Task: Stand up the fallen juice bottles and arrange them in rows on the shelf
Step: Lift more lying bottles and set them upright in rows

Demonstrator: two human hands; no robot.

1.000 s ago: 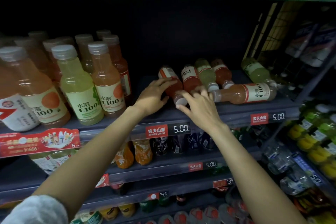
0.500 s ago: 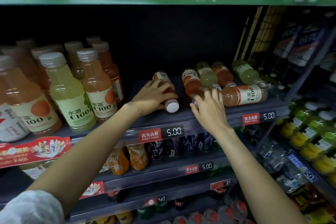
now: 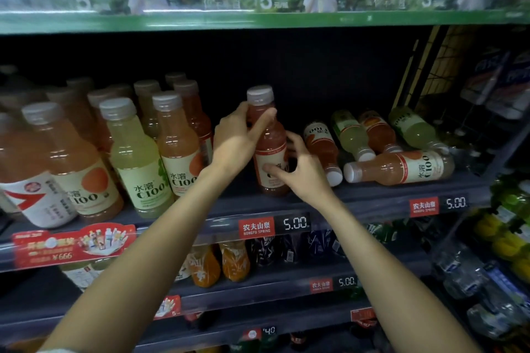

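Observation:
An orange-pink juice bottle (image 3: 271, 149) stands upright near the middle of the dark shelf (image 3: 367, 198). My left hand (image 3: 238, 140) grips its neck and shoulder. My right hand (image 3: 298, 172) holds its lower label, thumb in front and fingers behind. To the right several bottles lie on their sides: an orange one (image 3: 321, 146), a green one (image 3: 351, 135), another orange one (image 3: 378, 132), a green one (image 3: 413, 129), and a pink one (image 3: 401, 167) lying crosswise in front. At the left, upright bottles (image 3: 137, 157) stand in rows.
A green promotional header (image 3: 258, 3) runs across the shelf above. Price tags (image 3: 274, 226) line the shelf's front edge. Lower shelves hold orange and dark bottles (image 3: 232, 261). A wire rack with water and yellow-green bottles (image 3: 504, 238) stands at the right.
The bottle that lay under my left hand has been lifted and turned upright. My right hand moved left from the fallen bottles onto its label. The camera has tilted up and closer.

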